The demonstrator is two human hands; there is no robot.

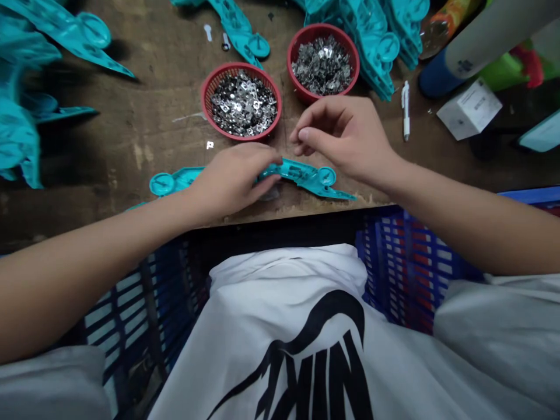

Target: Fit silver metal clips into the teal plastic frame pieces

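A long teal plastic part (301,170) with a round disc near each end lies along the front edge of the table. My left hand (238,178) grips it near its middle, thumb in front and fingers behind, covering part of it. My right hand (339,134) hovers above the part's right half, thumb and fingertips drawn together; whatever they pinch is too small or hidden to make out. Just behind the hands stand a red basket (205,96) of small shiny metal clips and a second red bowl (290,61) full of small metal pieces.
More teal parts (94,32) are piled at the left, and others (367,41) at the back. A white pen (406,111), a small white box (470,109) and a bottle (441,73) stand or lie at right. One loose clip (210,144) lies left of the basket. Blue crates (406,262) sit below the table edge.
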